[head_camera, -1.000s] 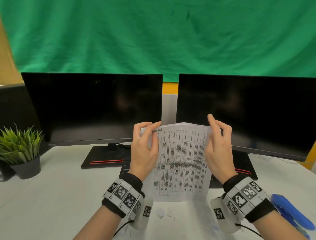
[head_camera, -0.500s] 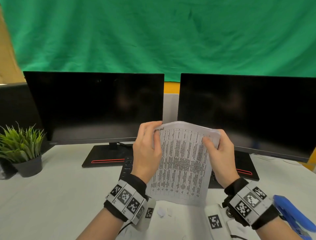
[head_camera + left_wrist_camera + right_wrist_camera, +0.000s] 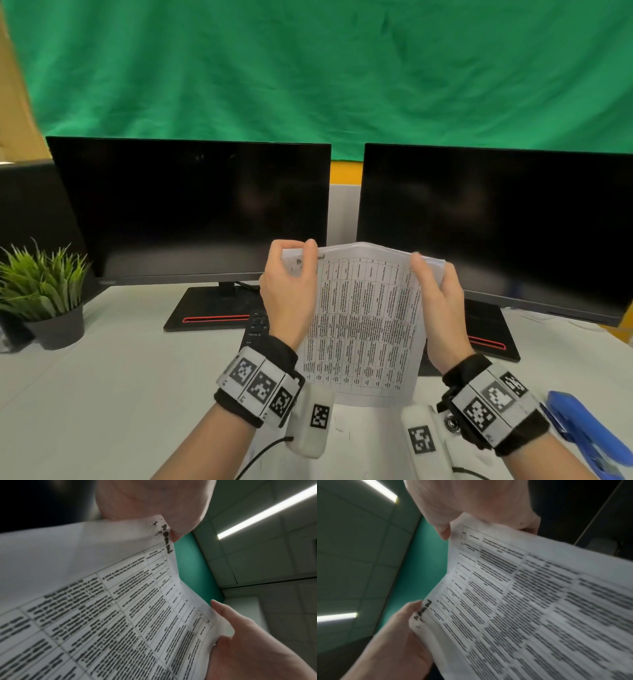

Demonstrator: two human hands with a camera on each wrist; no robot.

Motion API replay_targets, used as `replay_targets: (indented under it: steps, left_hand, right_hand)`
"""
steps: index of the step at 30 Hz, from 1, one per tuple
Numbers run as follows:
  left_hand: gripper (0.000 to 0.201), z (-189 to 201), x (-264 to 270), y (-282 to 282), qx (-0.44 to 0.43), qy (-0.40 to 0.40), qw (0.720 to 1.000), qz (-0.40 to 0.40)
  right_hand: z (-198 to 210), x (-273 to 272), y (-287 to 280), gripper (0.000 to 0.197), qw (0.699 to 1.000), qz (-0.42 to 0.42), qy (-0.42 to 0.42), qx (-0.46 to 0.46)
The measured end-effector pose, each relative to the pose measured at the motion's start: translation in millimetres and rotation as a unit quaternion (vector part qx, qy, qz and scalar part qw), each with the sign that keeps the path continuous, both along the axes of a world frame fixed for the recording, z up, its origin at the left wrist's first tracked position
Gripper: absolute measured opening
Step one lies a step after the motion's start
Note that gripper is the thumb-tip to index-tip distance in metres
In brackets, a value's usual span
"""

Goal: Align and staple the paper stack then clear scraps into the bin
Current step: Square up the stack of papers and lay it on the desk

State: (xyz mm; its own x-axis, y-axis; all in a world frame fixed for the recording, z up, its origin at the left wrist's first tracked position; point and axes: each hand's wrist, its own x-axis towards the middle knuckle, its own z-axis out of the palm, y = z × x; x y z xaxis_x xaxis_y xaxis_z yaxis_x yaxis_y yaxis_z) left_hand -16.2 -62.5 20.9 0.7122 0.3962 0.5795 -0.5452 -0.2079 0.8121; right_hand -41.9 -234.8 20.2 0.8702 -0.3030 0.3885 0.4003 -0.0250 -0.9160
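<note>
Paper stack (image 3: pixel 363 322) upright above bench (image 3: pixel 113 383), pinched at top corners by left hand (image 3: pixel 289 291) and right hand (image 3: pixel 442 308), likely for squaring edges. Blue stapler (image 3: pixel 582 431) waiting just right.

The head view is bright and evenly lit, with soft light from above and only faint shadows on the pale worktop (image 3: pixel 102 394). The wide lens bends its edges: the monitors (image 3: pixel 191 209) lean outward and the green cloth (image 3: pixel 308 68) bows toward the corners. Both screens are dark with dull reflections and no glare. The middle is fairly sharp, though the paper (image 3: pixel 363 325) print is too small to read. Both wrist views are dimmer and softer. Ceiling strip lights (image 3: pixel 267 512) glow at the upper right of the left wrist view, and (image 3: pixel 380 489) at the upper left and left edge of the right wrist view. The print there is smeared by motion blur, and the nearest hands (image 3: pixel 154 500) are out of focus.
</note>
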Motion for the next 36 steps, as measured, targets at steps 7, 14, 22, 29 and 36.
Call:
replay_targets:
  steps: [7, 14, 22, 29, 36]
  left_hand:
    - [0.015, 1.4, 3.5, -0.1, -0.010, -0.008, 1.000, -0.005]
    - [0.015, 5.3, 5.7, 5.5, -0.011, 0.002, 1.000, -0.011]
    - [0.030, 4.7, 6.1, 12.2, -0.015, 0.011, 0.996, -0.085]
    - [0.031, 2.2, 8.9, 18.5, -0.015, 0.002, 0.996, -0.092]
    - [0.057, -2.5, 0.5, 15.2, 0.093, -0.022, 0.991, -0.092]
  right_hand:
    - [18.8, 17.2, 3.3, 0.020, 0.997, -0.074, 0.016, -0.021]
    - [18.2, 21.1, 2.8, 0.014, 0.991, -0.127, -0.016, -0.042]
    - [20.7, 31.6, -6.7, 0.034, 0.994, -0.100, 0.006, -0.034]
    - [-2.0, 18.2, -14.8, 0.039, 0.991, 0.033, -0.031, -0.127]
    - [-10.4, 14.2, -15.6, 0.012, 0.989, 0.004, -0.081, -0.120]
